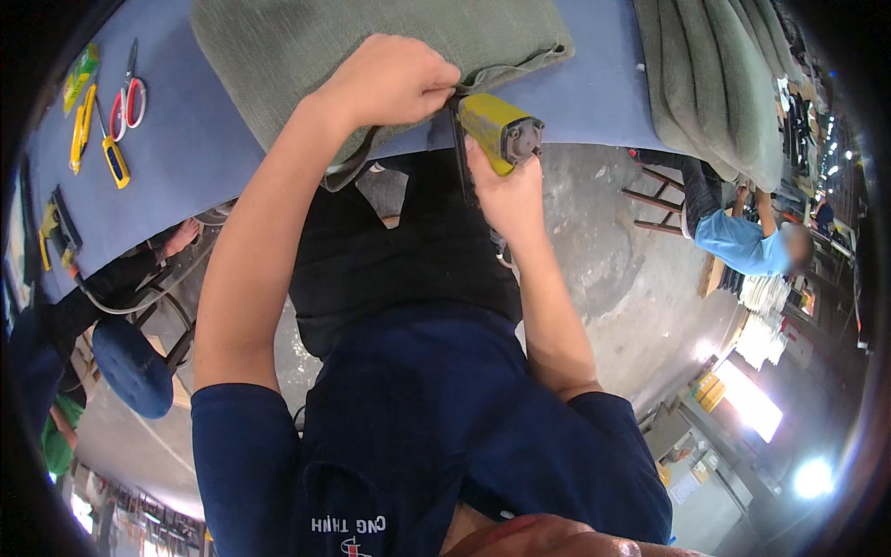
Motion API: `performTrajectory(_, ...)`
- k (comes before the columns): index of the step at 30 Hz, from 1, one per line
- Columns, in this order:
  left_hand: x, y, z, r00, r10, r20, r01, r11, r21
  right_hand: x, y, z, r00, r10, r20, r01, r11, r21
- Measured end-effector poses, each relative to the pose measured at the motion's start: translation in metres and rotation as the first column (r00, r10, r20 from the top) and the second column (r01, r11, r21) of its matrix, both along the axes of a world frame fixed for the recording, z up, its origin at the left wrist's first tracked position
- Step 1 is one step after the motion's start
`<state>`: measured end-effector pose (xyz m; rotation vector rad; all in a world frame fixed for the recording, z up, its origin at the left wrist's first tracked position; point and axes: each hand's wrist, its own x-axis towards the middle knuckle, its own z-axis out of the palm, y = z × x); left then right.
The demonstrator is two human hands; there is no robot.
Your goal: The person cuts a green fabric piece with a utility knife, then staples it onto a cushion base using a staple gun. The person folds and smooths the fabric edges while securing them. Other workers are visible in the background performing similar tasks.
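A grey-green fabric-covered cushion lies at the table's front edge, its loose fabric border folded along the near side. My left hand is closed, pinching that fabric edge between thumb and fingers. In my right hand is a yellow staple gun with a dark magazine, my fingers wrapped round its grip. Its nose is close to the fabric beside my left fingertips; whether it touches is hidden.
On the blue-grey table at left lie red-handled scissors, a yellow cutter knife, a yellow-handled screwdriver and a second stapler-like tool with a hose. More green cushions stand at right, near a person in blue.
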<state>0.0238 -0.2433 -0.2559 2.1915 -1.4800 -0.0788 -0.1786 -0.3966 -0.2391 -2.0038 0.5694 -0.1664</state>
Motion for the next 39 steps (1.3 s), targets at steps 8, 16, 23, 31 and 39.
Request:
performTrajectory(8, -0.006, 0.012, 0.004, 1.0, 0.024, -0.012, -0.024, 0.999, 0.038, -0.007, 0.008, 0.006, 0.996, -0.036, -0.086, 0.04, 0.998, 0.052)
performTrajectory(16, -0.012, 0.013, -0.001, 0.996, 0.062, 0.062, -0.06, 0.998, -0.037, 0.0, 0.01, 0.001, 0.996, -0.031, -0.081, 0.035, 0.998, 0.053)
performTrajectory(23, -0.012, 0.021, -0.003, 0.994, 0.006, 0.107, 0.003, 0.996, -0.088, -0.011, 0.01, 0.001, 0.995, -0.029, -0.091, 0.035, 0.997, 0.065)
performTrajectory(31, -0.014, 0.02, -0.01, 0.993, 0.084, 0.077, -0.075, 0.99, -0.12, 0.002, 0.015, -0.007, 0.999, 0.028, 0.021, -0.028, 1.0, -0.012)
performTrajectory(39, -0.017, 0.034, -0.005, 0.985, -0.016, 0.172, 0.032, 0.995, -0.092, -0.015, 0.017, 0.001, 0.994, -0.015, -0.106, 0.022, 0.997, 0.071)
